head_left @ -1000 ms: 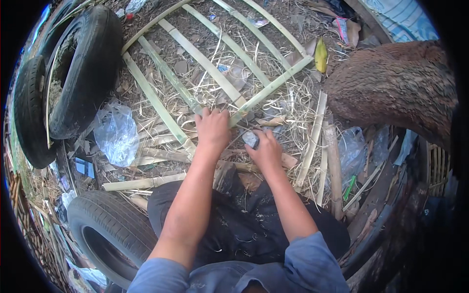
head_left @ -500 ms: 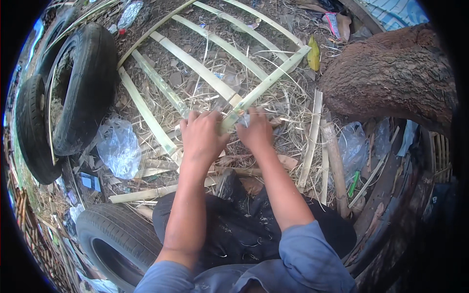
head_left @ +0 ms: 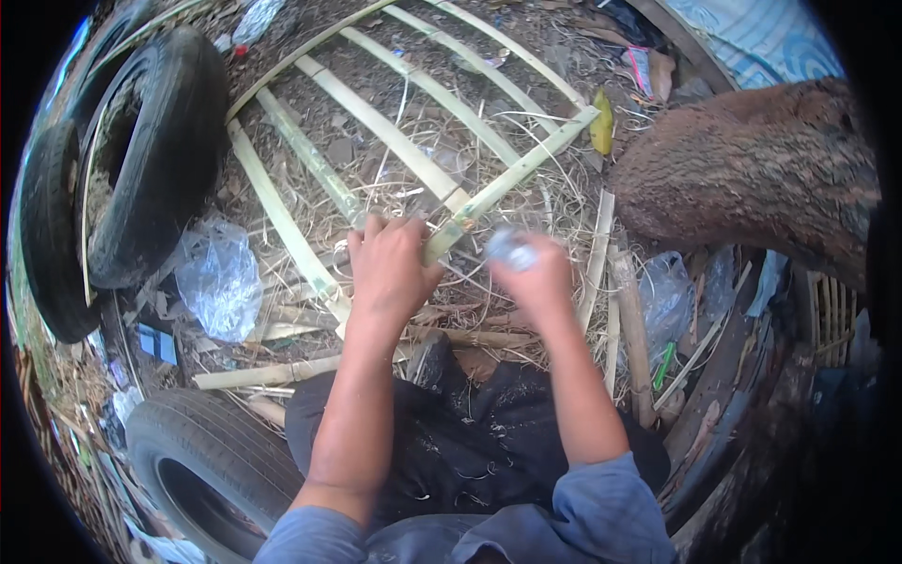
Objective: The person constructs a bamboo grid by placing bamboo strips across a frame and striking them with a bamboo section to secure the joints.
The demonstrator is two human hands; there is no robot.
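Note:
A lattice of split bamboo strips (head_left: 390, 146) lies over the ground in front of me. Its near crosspiece (head_left: 515, 180) slants down from the upper right toward my hands. My left hand (head_left: 390, 261) is closed round the crosspiece's lower end, where it meets the slats; its fingertips are partly hidden. Off to the right of that joint, apart from the bamboo, my right hand (head_left: 543, 274) is closed on a small whitish, silvery object (head_left: 510, 248). Motion blurs it too much to name its kind.
Old tyres (head_left: 160, 160) stand at the left, and another tyre (head_left: 211, 470) lies beside my leg. A thick tree trunk (head_left: 742, 174) reaches in from the right. Clear plastic bags (head_left: 221, 287), bamboo shavings and loose bamboo pieces (head_left: 631, 320) litter the ground.
My right hand has pulled away from the bamboo joint, rightward and a little toward me, with the whitish object in it. My left hand stays on the crosspiece. The view has shifted slightly.

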